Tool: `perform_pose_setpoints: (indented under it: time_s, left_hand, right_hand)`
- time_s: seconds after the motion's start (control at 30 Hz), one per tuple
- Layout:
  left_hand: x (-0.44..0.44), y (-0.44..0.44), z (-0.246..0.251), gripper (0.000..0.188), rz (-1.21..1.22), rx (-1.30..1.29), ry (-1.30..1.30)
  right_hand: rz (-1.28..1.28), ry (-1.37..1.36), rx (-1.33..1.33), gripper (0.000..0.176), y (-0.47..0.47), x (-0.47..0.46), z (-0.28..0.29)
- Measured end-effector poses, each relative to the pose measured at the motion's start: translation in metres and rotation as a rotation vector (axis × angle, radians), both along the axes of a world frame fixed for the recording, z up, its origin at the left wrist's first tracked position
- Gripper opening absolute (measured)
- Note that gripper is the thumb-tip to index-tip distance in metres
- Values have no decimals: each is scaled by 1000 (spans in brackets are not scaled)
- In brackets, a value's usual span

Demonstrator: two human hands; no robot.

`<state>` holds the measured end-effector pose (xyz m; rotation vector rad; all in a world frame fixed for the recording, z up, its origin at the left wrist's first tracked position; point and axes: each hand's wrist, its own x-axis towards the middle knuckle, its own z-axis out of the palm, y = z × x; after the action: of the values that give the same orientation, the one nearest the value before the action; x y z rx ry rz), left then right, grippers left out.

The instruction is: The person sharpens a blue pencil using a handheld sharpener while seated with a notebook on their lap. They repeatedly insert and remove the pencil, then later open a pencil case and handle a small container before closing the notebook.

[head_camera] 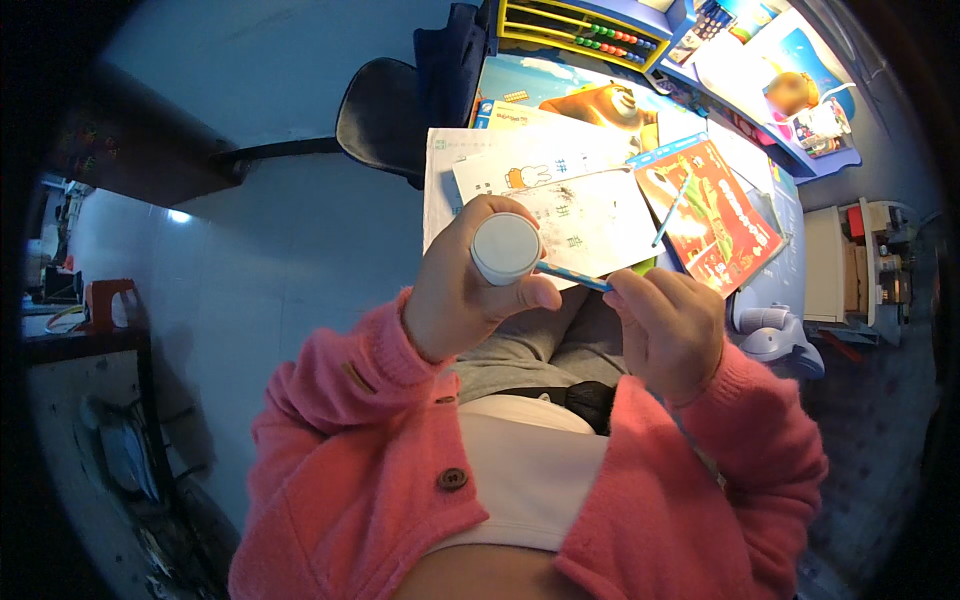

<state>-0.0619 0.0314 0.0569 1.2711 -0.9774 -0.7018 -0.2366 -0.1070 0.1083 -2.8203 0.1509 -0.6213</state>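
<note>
My left hand [461,281] grips a white round-topped object [507,246], which looks like a pencil sharpener. A blue patterned pencil [574,276] is pinched in the fingers of my right hand [664,322]. Its far end meets the side of the white object; whether it sits inside is hidden. Below both hands, white printed sheets [600,214] lie on the desk, one bearing a rabbit drawing [527,176]. Dark specks [559,206] are scattered over the paper. A second light blue pencil [673,210] rests across a red booklet [712,217].
An abacus with coloured beads [611,41] is built into the blue desk shelf [806,154] at the back. A black chair [382,112] stands left of the desk. At the right are a pale purple device [780,337] and a shelf unit [823,262].
</note>
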Motion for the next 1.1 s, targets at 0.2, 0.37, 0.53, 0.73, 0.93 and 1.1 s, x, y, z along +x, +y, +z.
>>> perform_pose_setpoints:
  time_s: [0.2, 0.37, 0.53, 0.73, 0.93, 1.1]
  left_hand:
    - [24, 4, -7, 69, -244, -247, -420]
    - [21, 7, -5, 69, -139, -58, -264]
    - [7, 2, 7, 71, -13, 86, 198]
    - [7, 6, 5, 70, -4, -68, -310]
    - [17, 5, -5, 69, -190, -161, -439]
    - [0, 3, 2, 71, -43, 52, 53]
  right_hand:
    - [-169, 577, 1633, 19, 3, -3, 1]
    - [-148, 447, 1224, 19, -5, -1, -5]
    - [-52, -122, -303, 26, -3, 3, -6]
    - [-108, 273, 700, 12, -2, 1, 2]
    - [-151, 828, 1697, 37, -11, -7, -2]
    - [-3, -39, 365, 17, -6, -11, -11]
